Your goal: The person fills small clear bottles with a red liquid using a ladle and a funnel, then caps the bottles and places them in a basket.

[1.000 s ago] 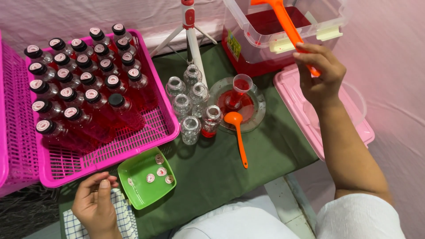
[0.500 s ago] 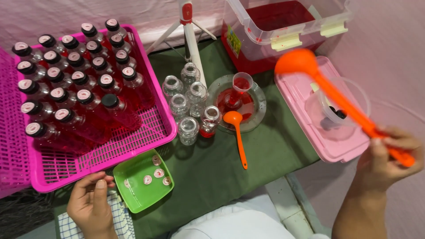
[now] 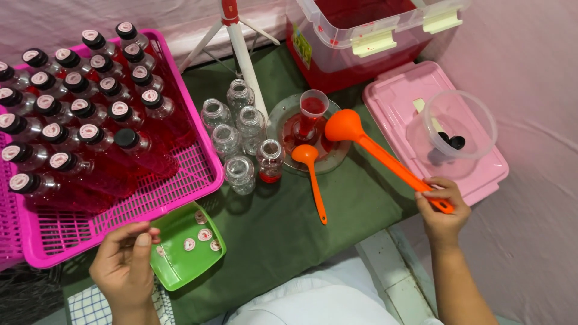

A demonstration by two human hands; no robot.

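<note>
Right hand [image 3: 442, 207] clenched round the handle end of a large orange ladle [image 3: 373, 147], its bowl hanging over the clear round dish [image 3: 283, 117] that carries a small measuring cup [image 3: 312, 105] of red liquid. Left hand [image 3: 123, 268] loosely curled, grasping nothing visible, just beside the green tray [image 3: 174, 274] of round seals. Head view: dark green cloth [image 3: 337, 204] covers the table; a smaller orange ladle [image 3: 311, 177] lies on it, near the open clear bottles [image 3: 238, 135]. Pink crate [image 3: 180, 186] of capped red bottles sits left. Red-filled clear tub [image 3: 355, 42] stands at the back, pink lid [image 3: 409, 96] under a clear bowl [image 3: 460, 123] right. Pale pink fabric lines the surroundings.
</note>
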